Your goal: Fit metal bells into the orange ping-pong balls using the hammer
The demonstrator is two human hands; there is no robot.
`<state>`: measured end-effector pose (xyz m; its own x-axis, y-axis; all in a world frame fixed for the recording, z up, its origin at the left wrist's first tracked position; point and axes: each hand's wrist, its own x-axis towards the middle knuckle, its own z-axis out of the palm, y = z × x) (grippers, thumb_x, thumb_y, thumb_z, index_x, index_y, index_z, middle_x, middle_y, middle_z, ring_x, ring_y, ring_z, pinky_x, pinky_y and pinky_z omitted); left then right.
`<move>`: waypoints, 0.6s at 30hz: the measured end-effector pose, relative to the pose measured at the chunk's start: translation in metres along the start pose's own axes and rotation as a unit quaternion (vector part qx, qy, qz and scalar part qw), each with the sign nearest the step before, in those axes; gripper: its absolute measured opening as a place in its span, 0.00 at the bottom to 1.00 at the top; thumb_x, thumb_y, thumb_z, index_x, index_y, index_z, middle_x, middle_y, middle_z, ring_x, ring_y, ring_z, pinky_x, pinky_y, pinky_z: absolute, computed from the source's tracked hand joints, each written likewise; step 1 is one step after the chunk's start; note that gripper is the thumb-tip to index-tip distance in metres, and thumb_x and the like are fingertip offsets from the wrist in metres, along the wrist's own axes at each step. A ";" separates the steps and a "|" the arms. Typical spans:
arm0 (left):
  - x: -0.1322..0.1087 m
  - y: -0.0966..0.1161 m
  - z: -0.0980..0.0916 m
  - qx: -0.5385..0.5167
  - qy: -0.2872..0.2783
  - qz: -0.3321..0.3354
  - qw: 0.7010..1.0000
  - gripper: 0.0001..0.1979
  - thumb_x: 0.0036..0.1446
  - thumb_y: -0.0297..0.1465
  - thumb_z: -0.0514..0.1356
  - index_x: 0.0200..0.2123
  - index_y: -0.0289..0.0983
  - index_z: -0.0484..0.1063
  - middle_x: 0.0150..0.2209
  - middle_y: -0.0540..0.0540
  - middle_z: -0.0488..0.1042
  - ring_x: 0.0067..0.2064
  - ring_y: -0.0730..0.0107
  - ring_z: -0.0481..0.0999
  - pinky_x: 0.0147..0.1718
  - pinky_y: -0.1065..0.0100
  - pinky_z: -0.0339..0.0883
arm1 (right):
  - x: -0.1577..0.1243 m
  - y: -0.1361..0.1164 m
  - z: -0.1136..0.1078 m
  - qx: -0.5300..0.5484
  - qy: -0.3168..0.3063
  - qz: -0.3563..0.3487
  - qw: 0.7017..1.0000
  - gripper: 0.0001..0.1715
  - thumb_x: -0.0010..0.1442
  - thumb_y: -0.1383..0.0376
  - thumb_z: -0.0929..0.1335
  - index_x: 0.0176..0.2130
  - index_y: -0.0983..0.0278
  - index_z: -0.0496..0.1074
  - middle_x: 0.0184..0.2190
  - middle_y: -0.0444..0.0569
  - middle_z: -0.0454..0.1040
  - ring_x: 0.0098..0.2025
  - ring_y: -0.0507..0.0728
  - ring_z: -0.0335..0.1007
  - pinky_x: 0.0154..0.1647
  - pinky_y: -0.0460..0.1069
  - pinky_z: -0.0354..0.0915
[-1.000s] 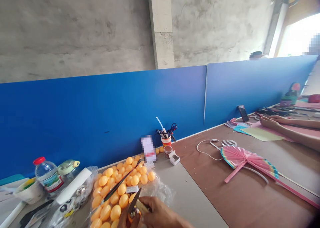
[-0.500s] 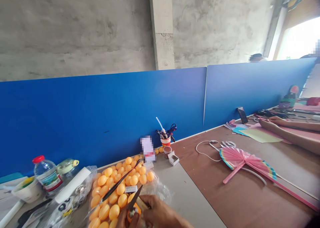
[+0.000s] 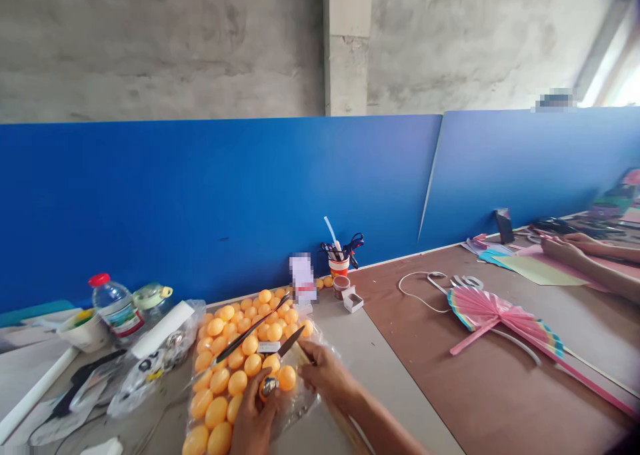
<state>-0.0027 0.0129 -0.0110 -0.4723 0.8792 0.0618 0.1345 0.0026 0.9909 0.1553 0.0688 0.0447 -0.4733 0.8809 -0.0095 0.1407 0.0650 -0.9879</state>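
Observation:
My left hand (image 3: 254,420) is closed around an orange ball (image 3: 267,388) with a shiny metal piece on top of it. My right hand (image 3: 326,374) grips the handle of a small knife (image 3: 291,341), its dark blade pointing up and left over the balls. Both hands hover at the near right corner of a clear plastic bag of orange balls (image 3: 235,358) lying on the grey table. A long dark thin tool (image 3: 250,331) lies across the balls.
A water bottle (image 3: 116,304), white bowl (image 3: 84,329) and clear packet (image 3: 150,362) sit at left. A paper cup of pens and scissors (image 3: 340,260) stands by the blue partition (image 3: 225,188). A pink fan (image 3: 493,318) and a co-worker's hands (image 3: 575,247) are at right.
The view has tilted down and shifted, bringing both hands more into sight. My right hand has drawn the knife up and to the right, away from the ball in my left hand.

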 end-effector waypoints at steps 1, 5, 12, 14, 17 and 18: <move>-0.001 0.001 -0.001 0.001 -0.003 0.003 1.000 0.32 0.40 0.55 0.64 0.43 0.37 0.74 0.22 0.53 0.70 0.24 0.67 0.71 0.28 0.66 0.68 | 0.003 0.005 -0.002 0.011 0.017 0.007 1.000 0.23 0.45 0.68 0.62 0.43 0.64 0.72 0.20 0.37 0.61 0.19 0.48 0.55 0.21 0.42 0.54; -0.001 0.005 -0.008 0.022 -0.050 0.000 0.999 0.32 0.43 0.54 0.65 0.45 0.36 0.74 0.28 0.48 0.76 0.29 0.64 0.75 0.35 0.64 0.71 | 0.012 0.021 -0.010 -0.008 0.072 0.033 0.997 0.17 0.47 0.69 0.60 0.39 0.66 0.69 0.17 0.36 0.58 0.19 0.49 0.56 0.21 0.44 0.54; 0.003 0.007 -0.014 -0.007 -0.041 -0.020 0.999 0.29 0.46 0.55 0.60 0.42 0.38 0.76 0.42 0.42 0.79 0.35 0.60 0.78 0.36 0.62 0.74 | 0.016 0.028 -0.015 -0.178 0.106 0.077 0.975 0.14 0.51 0.72 0.61 0.38 0.65 0.70 0.21 0.41 0.68 0.27 0.53 0.65 0.30 0.44 0.58; 0.004 0.007 -0.015 -0.031 -0.046 -0.040 0.998 0.29 0.45 0.55 0.62 0.41 0.38 0.76 0.45 0.41 0.78 0.39 0.57 0.79 0.34 0.62 0.75 | 0.016 0.029 -0.014 -0.215 0.106 0.083 0.967 0.16 0.52 0.72 0.61 0.40 0.64 0.71 0.27 0.44 0.73 0.31 0.54 0.69 0.33 0.44 0.59; 0.005 0.005 -0.016 -0.056 -0.064 -0.069 0.994 0.28 0.45 0.53 0.63 0.40 0.37 0.76 0.45 0.41 0.78 0.41 0.56 0.79 0.33 0.62 0.75 | 0.016 0.032 -0.013 -0.250 0.107 0.077 0.959 0.19 0.52 0.72 0.62 0.43 0.63 0.72 0.37 0.48 0.78 0.39 0.55 0.73 0.38 0.44 0.61; 0.005 0.004 -0.016 -0.064 -0.066 -0.073 0.993 0.27 0.46 0.52 0.63 0.40 0.37 0.75 0.44 0.42 0.78 0.40 0.57 0.78 0.33 0.62 0.75 | 0.016 0.032 -0.012 -0.260 0.108 0.074 0.957 0.20 0.52 0.73 0.62 0.44 0.63 0.72 0.40 0.50 0.78 0.42 0.56 0.73 0.40 0.45 0.61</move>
<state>-0.0189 0.0094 -0.0051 -0.3588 0.9288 -0.0922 -0.0437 0.0819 0.9957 0.1631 0.0907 0.0147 -0.2313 0.9713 -0.0562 0.6333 0.1065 -0.7665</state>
